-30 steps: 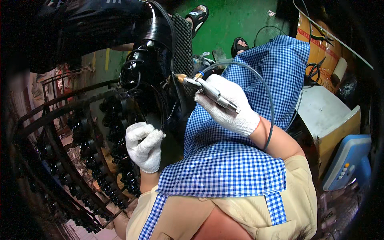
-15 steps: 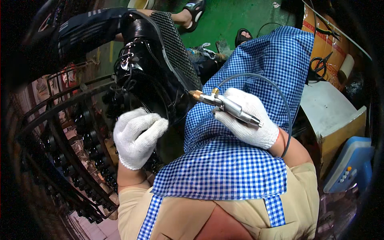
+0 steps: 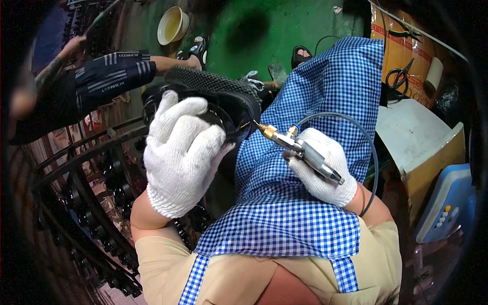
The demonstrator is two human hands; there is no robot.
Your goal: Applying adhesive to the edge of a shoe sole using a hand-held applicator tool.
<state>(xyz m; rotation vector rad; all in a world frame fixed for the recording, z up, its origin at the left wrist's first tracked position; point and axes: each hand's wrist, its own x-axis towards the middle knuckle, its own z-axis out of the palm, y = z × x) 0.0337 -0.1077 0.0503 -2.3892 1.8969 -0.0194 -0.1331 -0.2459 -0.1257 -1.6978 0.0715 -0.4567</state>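
Left hand (image 3: 183, 155), white-gloved, clasps the black shoe (image 3: 229, 104) from above, sole side turned away, the shoe lifted over the lap. Right hand (image 3: 323, 170) grips the metal air tool (image 3: 300, 150) firmly, brass nozzle just short of the shoe's edge, grey hose (image 3: 366, 147) looping behind the grip over the blue checked apron (image 3: 305, 223). Step looks like nozzle work along the shoe rim. Next move likely needs the tip closed onto the edge, with the shoe held steady.

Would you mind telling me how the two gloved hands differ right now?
The left hand lies spread over the black shoe; the right hand is curled around a metal spray tool. The left sits higher, the right lower over the checked apron. Both wear white knit gloves.
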